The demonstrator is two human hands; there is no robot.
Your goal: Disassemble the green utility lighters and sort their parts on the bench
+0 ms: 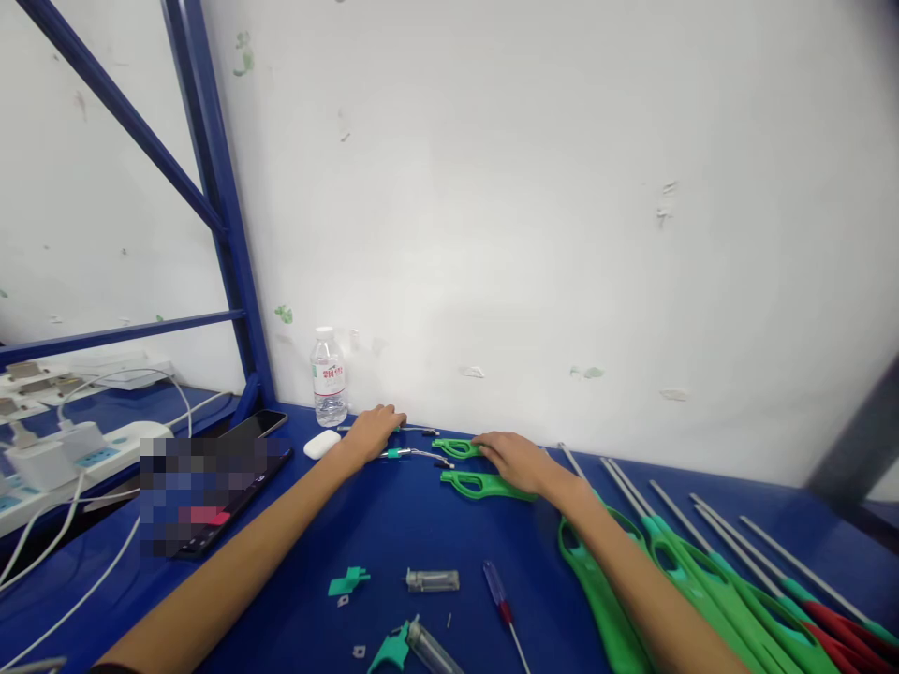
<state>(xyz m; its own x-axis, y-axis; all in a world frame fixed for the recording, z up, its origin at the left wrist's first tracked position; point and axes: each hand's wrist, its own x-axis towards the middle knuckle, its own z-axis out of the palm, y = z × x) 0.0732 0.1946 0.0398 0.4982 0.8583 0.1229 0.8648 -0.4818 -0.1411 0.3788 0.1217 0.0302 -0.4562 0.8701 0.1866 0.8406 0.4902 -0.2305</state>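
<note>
At the back of the blue table, my left hand (pixel 374 434) is closed with bent fingers over the farther of two thin metal tubes with teal collars and wires. The nearer wired metal tube (pixel 397 453) lies just in front of that hand. My right hand (pixel 518 461) has its fingers closed at the rear end of the farther green lighter handle shell (pixel 455 448). A second green handle shell (pixel 481 485) lies below it, its rear end close under my palm. The undersides of both hands are hidden.
Long green lighters (pixel 702 580) and red ones (pixel 843 637) lie at right. A screwdriver (pixel 497 585), clear fuel tanks (pixel 434 581) and teal pieces (pixel 347 581) lie in front. A water bottle (pixel 329 379), white case (pixel 322 444), phone (pixel 261 426) and power strip (pixel 116 449) stand left.
</note>
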